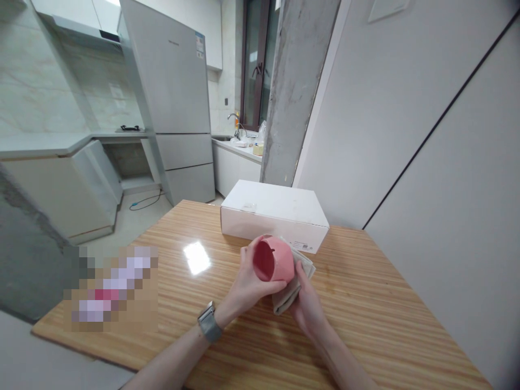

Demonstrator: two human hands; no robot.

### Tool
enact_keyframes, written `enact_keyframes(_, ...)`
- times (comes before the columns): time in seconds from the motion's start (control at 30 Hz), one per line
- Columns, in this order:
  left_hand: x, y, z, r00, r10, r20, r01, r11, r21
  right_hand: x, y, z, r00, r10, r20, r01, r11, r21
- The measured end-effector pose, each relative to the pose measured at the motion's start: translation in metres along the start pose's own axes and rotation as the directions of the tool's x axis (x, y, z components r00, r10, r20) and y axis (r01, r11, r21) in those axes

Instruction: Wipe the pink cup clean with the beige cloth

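Fingers (266,288) of the left hand (245,286) are clamping a pink cup (280,261) — the right hand (309,310) is pressing a cloth (286,297) against it, above the tabletop (365,281).

Your left hand (252,284) and right hand (309,306) meet above the desk (365,303), a cup (275,260) between them and a cloth (290,290) on the right-hand side of the cup, against your right palm. A box (274,211) lies on the desk just behind your hands. To your left, a blurred patch (109,287) covers part of the desk. Beyond the desk, a fridge (174,97) stands left of a pillar (294,92), and a tap (236,123) rises between them, further back, before a window (255,65).
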State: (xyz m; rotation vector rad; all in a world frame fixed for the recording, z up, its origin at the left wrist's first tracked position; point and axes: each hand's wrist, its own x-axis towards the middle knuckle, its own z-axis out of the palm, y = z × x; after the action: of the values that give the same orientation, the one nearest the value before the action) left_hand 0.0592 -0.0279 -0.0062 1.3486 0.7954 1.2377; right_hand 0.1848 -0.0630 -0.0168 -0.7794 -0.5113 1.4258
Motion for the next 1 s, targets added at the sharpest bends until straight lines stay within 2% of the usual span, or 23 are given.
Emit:
enact_keyframes(0.07,0.002,-0.001,-0.002,0.993,0.111,-0.047,-0.104,0.984,0.142,-0.001,-0.002,0.001,1.000,0.021,0.013,-0.022,0.999,0.029)
enact_keyframes(0.13,0.003,-0.001,-0.003,0.983,0.173,-0.066,-0.155,0.964,0.217,-0.001,-0.004,0.000,0.999,0.048,0.008,-0.049,0.997,0.054)
enact_keyframes(0.3,0.002,0.004,-0.003,0.966,0.250,-0.072,-0.226,0.942,0.248,0.001,-0.010,-0.002,0.997,0.080,0.023,-0.081,0.995,0.059)
enact_keyframes(0.43,-0.002,0.005,-0.002,0.955,0.294,-0.036,-0.270,0.915,0.300,0.005,-0.015,-0.005,0.999,0.000,-0.033,0.001,0.999,0.037)
enact_keyframes(0.53,-0.004,0.002,-0.001,0.960,0.278,0.038,-0.276,0.910,0.309,0.007,-0.018,-0.008,0.994,-0.058,-0.097,0.063,0.997,0.051)
enact_keyframes(0.63,-0.006,0.001,0.000,0.963,0.237,0.128,-0.262,0.931,0.254,0.007,-0.019,-0.010,0.990,-0.089,-0.112,0.094,0.995,0.042)
enact_keyframes(0.77,-0.008,0.003,0.002,0.970,0.136,0.201,-0.159,0.982,0.102,0.005,-0.021,-0.009,0.986,-0.142,-0.084,0.142,0.990,-0.008)
enact_keyframes(0.9,-0.007,0.002,0.003,0.982,0.014,0.188,-0.002,0.998,-0.065,0.006,-0.019,-0.009,0.974,-0.209,-0.082,0.205,0.977,-0.061)
enact_keyframes(1.0,-0.005,0.000,0.000,0.988,0.026,0.149,-0.026,1.000,-0.006,0.008,-0.017,-0.011,0.963,-0.254,-0.086,0.247,0.965,-0.089)
